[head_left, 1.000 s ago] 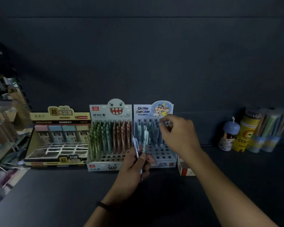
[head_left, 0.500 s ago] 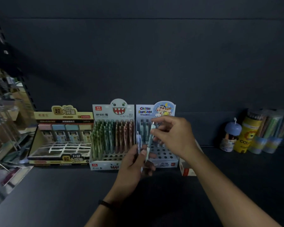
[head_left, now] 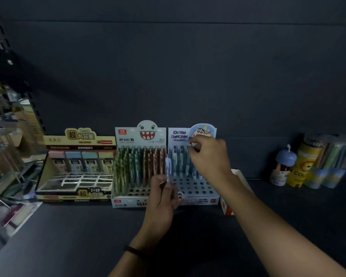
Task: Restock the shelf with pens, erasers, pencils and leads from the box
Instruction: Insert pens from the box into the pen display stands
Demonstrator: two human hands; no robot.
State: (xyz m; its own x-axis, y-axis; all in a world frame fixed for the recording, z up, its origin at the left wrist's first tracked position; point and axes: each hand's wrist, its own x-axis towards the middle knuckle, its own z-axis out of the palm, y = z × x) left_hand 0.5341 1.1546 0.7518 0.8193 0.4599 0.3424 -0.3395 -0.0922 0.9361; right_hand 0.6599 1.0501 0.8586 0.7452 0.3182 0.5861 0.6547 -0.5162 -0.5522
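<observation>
On the dark shelf stands a blue cartoon pen display (head_left: 194,188) with several upright pens at its back rows and bare holes in front. My right hand (head_left: 210,158) reaches over its back rows and pinches the top of a light teal pen (head_left: 188,156) standing there. In front of the display, my left hand (head_left: 161,198) holds one pale blue pen (head_left: 168,168) upright. To the left are a monster-face pen display (head_left: 128,196), nearly full, and a yellow lead box (head_left: 76,194).
A small white and red box (head_left: 227,208) lies right of the blue display. A blue-capped bottle (head_left: 283,166), a yellow lion tube (head_left: 304,166) and pencil tubes (head_left: 332,158) stand at the far right. Cluttered shelving (head_left: 6,156) fills the left edge.
My right hand took the teal pen from my left hand and carried it up and back into the blue display's rear rows. My left hand now holds one pen.
</observation>
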